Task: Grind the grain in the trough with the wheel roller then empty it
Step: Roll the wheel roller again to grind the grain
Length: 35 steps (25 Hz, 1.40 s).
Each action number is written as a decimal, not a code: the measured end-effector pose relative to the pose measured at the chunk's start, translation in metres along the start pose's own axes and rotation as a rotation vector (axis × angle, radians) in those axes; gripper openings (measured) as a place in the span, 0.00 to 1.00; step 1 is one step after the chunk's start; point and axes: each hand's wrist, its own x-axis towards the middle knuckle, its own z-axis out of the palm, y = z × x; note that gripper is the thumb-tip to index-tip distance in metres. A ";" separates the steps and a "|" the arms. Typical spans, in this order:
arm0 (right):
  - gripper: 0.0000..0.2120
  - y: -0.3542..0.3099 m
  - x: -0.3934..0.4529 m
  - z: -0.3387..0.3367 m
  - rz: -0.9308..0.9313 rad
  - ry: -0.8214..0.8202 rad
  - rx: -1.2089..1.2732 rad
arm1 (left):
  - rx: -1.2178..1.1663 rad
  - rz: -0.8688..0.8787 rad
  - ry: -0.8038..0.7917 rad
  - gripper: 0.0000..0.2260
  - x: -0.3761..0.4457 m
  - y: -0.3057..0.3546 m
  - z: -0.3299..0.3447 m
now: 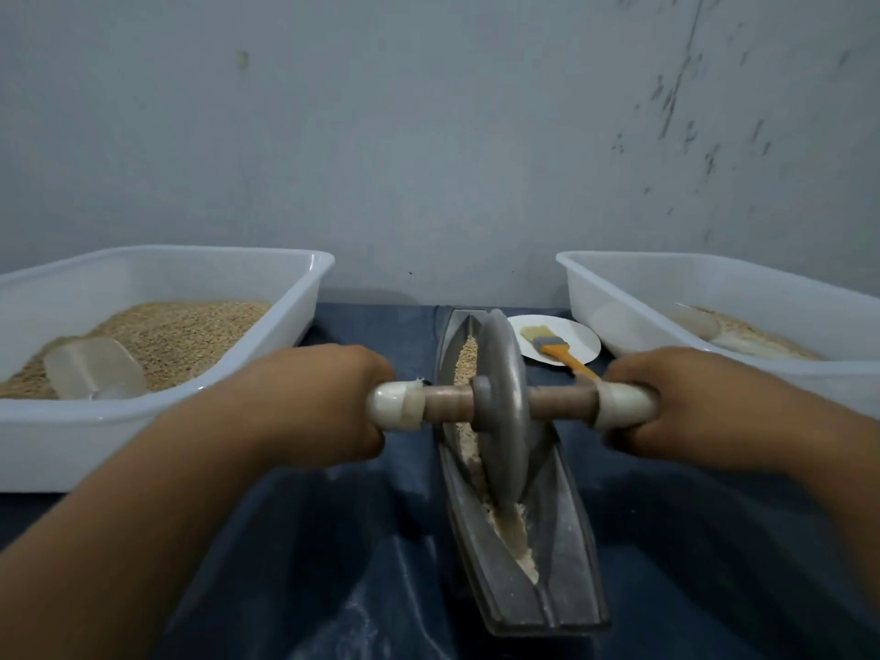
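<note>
While both hands point(328, 397) point(666, 402) clamp the wheel roller's point(502, 407) handles, the metal trough point(562, 540) holds grain point(469, 359) far, flour point(516, 535) near. Left tub point(157, 435) holds grain and a scoop point(95, 369); right tub point(743, 369) holds less.

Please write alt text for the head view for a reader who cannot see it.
Left hand and right hand grip the wheel roller handles, its disc standing in the metal trough of grain. White tubs flank it; a brush lies on a plate.

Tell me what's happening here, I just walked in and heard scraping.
A person grips the wheel roller by its axle, left hand and right hand on either end, with the disc standing in the metal trough. Grain lies beyond the wheel, paler crushed meal nearer.
</note>
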 end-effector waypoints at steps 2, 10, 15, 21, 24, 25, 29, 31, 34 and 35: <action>0.20 0.001 -0.018 -0.014 -0.023 -0.196 0.039 | -0.019 0.068 -0.073 0.08 -0.014 0.003 -0.012; 0.08 -0.024 0.025 0.024 -0.004 0.326 -0.198 | 0.093 -0.091 0.291 0.05 0.018 0.004 0.022; 0.06 -0.018 0.021 0.014 -0.016 0.193 -0.202 | 0.020 -0.077 0.075 0.06 0.013 0.002 0.012; 0.27 -0.005 -0.028 -0.020 -0.072 -0.341 0.134 | 0.054 0.097 -0.063 0.12 -0.024 0.010 -0.022; 0.18 -0.010 -0.001 0.004 -0.042 -0.121 0.054 | 0.114 0.026 0.117 0.07 -0.002 0.011 -0.002; 0.13 -0.012 0.012 0.014 -0.011 0.022 0.017 | 0.147 -0.019 0.219 0.05 0.008 0.011 0.005; 0.05 -0.022 0.041 0.032 0.024 0.343 -0.184 | 0.134 -0.120 0.339 0.04 0.030 0.012 0.021; 0.06 -0.020 0.032 0.022 -0.005 0.240 -0.183 | 0.079 -0.108 0.199 0.04 0.024 0.006 0.018; 0.13 -0.009 -0.001 0.001 -0.065 -0.056 -0.063 | 0.004 0.002 -0.016 0.08 -0.003 0.004 -0.001; 0.18 -0.007 -0.012 -0.006 -0.073 -0.157 0.001 | -0.007 0.039 -0.070 0.11 -0.011 0.005 -0.010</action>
